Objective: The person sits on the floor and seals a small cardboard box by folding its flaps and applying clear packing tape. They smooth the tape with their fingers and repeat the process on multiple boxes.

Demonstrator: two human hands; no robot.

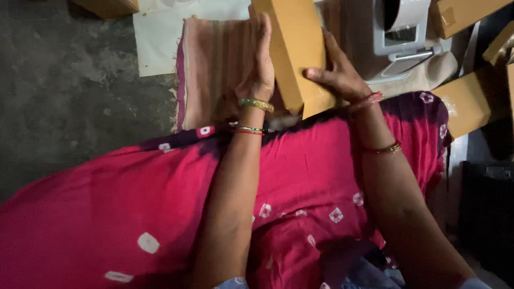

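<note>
Left hand (261, 64), right hand (340, 75), gripping cardboard box (294, 48)

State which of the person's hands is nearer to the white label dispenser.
Right. The right hand grips the cardboard box on the side facing the white label dispenser; the left hand presses the box's far side.

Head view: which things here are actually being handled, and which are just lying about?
In hand:
- brown cardboard box, held between left hand and right hand

Lying about:
- striped cloth on the floor
- white paper sheet
- grey tape dispenser
- other cardboard boxes at the right
</note>
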